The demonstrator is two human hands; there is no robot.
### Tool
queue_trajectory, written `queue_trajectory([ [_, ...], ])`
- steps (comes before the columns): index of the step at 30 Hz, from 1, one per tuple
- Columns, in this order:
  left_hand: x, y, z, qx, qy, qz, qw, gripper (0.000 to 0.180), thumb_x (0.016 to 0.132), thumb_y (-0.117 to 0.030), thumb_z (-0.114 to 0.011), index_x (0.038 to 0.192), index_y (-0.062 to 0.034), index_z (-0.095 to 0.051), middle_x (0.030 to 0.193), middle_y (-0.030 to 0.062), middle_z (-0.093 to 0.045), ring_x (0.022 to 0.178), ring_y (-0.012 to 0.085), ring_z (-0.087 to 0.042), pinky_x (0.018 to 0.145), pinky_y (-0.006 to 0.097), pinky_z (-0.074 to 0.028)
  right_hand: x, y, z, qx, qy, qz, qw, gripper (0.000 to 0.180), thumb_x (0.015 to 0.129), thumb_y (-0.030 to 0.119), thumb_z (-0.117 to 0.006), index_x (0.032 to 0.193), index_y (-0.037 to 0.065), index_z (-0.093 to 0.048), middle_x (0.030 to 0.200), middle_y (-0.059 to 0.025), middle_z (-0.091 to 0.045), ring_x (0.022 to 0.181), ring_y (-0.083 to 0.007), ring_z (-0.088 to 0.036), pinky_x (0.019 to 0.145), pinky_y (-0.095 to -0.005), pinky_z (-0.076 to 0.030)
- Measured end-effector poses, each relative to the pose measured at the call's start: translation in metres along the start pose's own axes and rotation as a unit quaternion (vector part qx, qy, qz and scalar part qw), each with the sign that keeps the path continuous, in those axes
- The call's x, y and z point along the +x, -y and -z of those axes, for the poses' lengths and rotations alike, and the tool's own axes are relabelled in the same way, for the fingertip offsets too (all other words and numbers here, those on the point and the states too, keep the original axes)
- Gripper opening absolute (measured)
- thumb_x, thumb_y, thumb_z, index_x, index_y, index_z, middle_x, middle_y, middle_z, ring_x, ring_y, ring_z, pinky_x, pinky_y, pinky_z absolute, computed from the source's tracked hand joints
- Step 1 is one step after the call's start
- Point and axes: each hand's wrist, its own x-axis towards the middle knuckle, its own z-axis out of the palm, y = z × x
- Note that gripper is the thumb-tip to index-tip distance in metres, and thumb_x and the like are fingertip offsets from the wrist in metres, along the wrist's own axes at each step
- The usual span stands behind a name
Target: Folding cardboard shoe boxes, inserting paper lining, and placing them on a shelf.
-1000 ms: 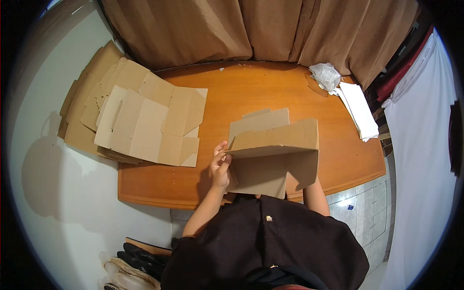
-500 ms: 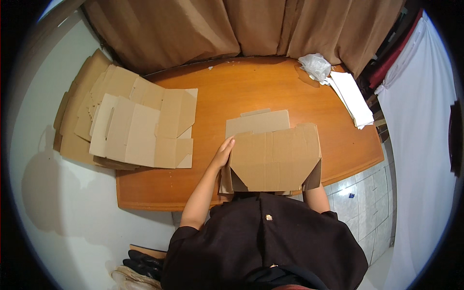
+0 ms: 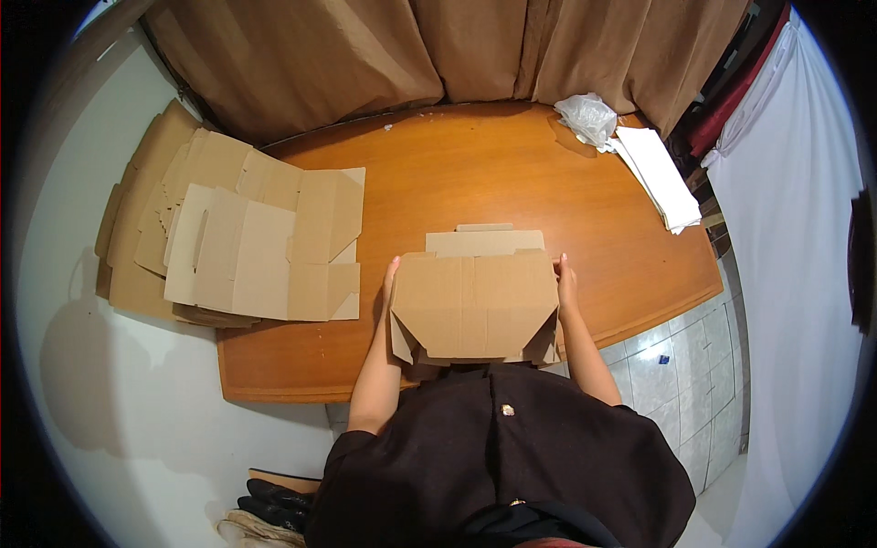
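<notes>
Right in front of me, at the table's near edge, stands a partly folded brown cardboard box [image 3: 475,306]. Its near panel has slanted lower corners, and a flap with a small tab stands up behind it. My left hand [image 3: 390,279] presses along the box's left side, fingers mostly hidden behind the cardboard. On the opposite side my right hand [image 3: 565,285] grips the upper right edge, fingertips showing at the top. The box's underside and inside are hidden.
Several flat cardboard blanks [image 3: 242,247] are piled on the left of the wooden table [image 3: 438,173], against the white wall. At the far right lie a crumpled clear plastic bag [image 3: 587,119] and a stack of white sheets [image 3: 656,178]. A brown curtain [image 3: 347,64] hangs behind.
The box has shifted left and sits straighter. My left hand moved left with it, and my right hand, hidden behind the box before, now shows at its right side.
</notes>
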Motion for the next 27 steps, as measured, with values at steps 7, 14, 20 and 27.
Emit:
queue_trajectory([
  [7,-0.007,-0.014,-0.017,0.140,-0.059,-0.095,0.984,0.028,0.093,-0.025,-0.047,0.108,-0.0048,-0.057,0.100,0.0041,-0.057,0.086,0.0098,-0.055,0.073,0.023,-0.045,-0.032,0.017,-0.004,-0.021,-0.003,-0.020,1.000,0.042,0.095,0.036,-0.038,0.083,0.002,-0.059,0.069,-0.0003,-0.053,0.065,-0.0102,-0.048,0.062,-0.0254,-0.039],
  [14,0.011,-0.001,-0.021,0.183,-0.062,-0.069,0.979,0.030,0.090,-0.030,-0.051,0.093,-0.0015,-0.061,0.080,0.0050,-0.061,0.075,0.0115,-0.058,0.065,0.023,-0.046,-0.015,0.017,0.002,0.260,0.030,-0.011,0.965,0.031,0.092,0.030,-0.043,0.092,0.003,-0.059,0.068,0.0008,-0.052,0.062,-0.0099,-0.047,0.058,-0.0252,-0.038],
  [20,0.045,-0.001,-0.031,0.249,-0.057,-0.054,0.965,0.031,0.086,-0.031,-0.058,0.080,-0.0017,-0.066,0.071,0.0058,-0.062,0.064,0.0135,-0.058,0.061,0.022,-0.045,0.005,0.025,0.011,0.165,0.042,-0.097,0.981,0.025,0.083,0.030,-0.052,0.090,0.006,-0.060,0.072,-0.0038,-0.055,0.067,-0.0146,-0.053,0.061,-0.0277,-0.042],
  [27,0.065,0.016,0.018,0.216,-0.146,0.150,0.954,0.033,0.086,-0.033,-0.055,0.078,-0.0023,-0.066,0.073,0.0098,-0.065,0.062,0.0188,-0.062,0.059,0.026,-0.046,0.051,-0.035,0.017,0.108,0.053,-0.191,0.974,0.028,0.083,0.032,-0.050,0.078,0.007,-0.062,0.072,-0.0071,-0.060,0.062,-0.0205,-0.056,0.054,-0.0322,-0.045],
])
